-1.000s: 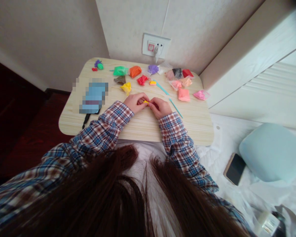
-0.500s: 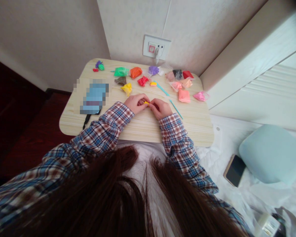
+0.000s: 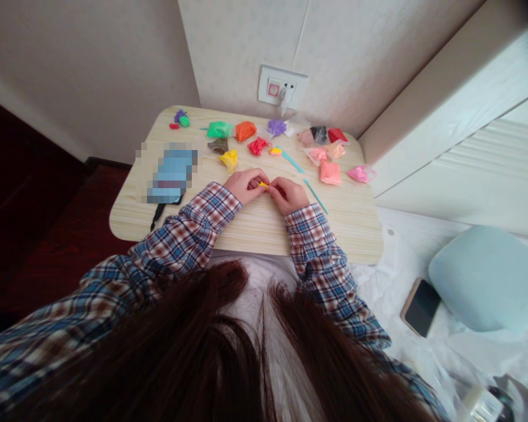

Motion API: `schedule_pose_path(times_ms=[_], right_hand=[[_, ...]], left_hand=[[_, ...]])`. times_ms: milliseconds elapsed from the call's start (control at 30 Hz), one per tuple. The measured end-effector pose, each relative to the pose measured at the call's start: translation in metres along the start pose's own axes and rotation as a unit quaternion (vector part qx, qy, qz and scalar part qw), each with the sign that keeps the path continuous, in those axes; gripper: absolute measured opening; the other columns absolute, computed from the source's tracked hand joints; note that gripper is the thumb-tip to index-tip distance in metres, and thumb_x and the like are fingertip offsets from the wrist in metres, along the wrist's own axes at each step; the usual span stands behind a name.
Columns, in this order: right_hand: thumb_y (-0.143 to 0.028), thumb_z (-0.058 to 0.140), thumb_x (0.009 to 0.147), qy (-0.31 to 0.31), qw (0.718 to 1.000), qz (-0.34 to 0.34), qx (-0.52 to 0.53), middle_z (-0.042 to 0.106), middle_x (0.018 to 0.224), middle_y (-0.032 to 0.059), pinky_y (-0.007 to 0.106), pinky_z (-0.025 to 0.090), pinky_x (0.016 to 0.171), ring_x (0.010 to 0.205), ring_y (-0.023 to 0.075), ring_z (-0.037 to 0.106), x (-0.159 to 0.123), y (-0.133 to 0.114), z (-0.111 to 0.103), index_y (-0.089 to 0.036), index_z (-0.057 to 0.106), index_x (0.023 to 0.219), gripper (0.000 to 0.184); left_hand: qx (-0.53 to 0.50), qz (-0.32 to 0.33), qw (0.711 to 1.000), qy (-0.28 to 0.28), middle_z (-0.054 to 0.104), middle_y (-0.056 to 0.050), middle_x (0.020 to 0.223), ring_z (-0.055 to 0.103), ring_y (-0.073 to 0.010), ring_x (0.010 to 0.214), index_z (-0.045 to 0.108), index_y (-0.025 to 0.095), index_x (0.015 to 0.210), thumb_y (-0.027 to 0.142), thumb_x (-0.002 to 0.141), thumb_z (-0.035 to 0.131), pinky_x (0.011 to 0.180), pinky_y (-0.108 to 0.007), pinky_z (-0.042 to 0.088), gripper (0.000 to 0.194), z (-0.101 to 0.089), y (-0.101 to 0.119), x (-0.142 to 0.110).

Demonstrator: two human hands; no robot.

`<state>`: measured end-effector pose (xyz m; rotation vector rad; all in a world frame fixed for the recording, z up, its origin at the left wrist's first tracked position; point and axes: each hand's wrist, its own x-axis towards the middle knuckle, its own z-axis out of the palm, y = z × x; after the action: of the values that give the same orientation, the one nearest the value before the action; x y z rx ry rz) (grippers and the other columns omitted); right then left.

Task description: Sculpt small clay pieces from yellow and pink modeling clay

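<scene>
Between my hands is a small piece of yellow modelling clay [image 3: 263, 184], partly hidden by fingers. My left hand [image 3: 247, 185] pinches its left side, and my right hand [image 3: 289, 194] pinches the right end with thumb and forefinger. Just beyond them lies a small yellow clay shape with a pinkish edge [image 3: 275, 151]. A blue modelling tool [image 3: 293, 159] runs from beside it, and a second thin blue tool [image 3: 315, 196] lies to the right of my right hand. An opened packet of yellow clay [image 3: 229, 159] sits beyond my left hand.
Several colourful clay packets, among them green [image 3: 220, 129], orange [image 3: 245, 131] and pink [image 3: 331, 173], line the table's far side. Small purple and green clay pieces [image 3: 182, 119] sit far left. A blurred-out phone-like device [image 3: 172, 173] lies left; another phone [image 3: 420, 307] rests on the bed.
The whole view has shifted slightly. Both hands keep their pinch on the yellow clay, with hardly any visible movement over the table.
</scene>
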<state>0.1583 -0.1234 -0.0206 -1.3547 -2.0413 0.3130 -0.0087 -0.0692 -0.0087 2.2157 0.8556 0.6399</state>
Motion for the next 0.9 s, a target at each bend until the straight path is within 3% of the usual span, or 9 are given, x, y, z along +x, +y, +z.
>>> schedule_pose_path(times_ms=[900], right_hand=[[-0.041,0.044,0.092,0.02,1.0,-0.004,0.021,0.051,0.066,-0.0018,0.024,0.04,0.054,0.055,0.0106,0.047,-0.0033,0.0004,-0.0001,-0.014,0.053,0.08,0.031]], left_hand=[[-0.075,0.049,0.995,0.037,0.059,-0.003,0.086,0.057,-0.011,0.066,0.053,0.011,0.102,0.027,0.085,0.056,0.059,-0.026,0.05,0.023,0.0017,-0.0013,-0.002]])
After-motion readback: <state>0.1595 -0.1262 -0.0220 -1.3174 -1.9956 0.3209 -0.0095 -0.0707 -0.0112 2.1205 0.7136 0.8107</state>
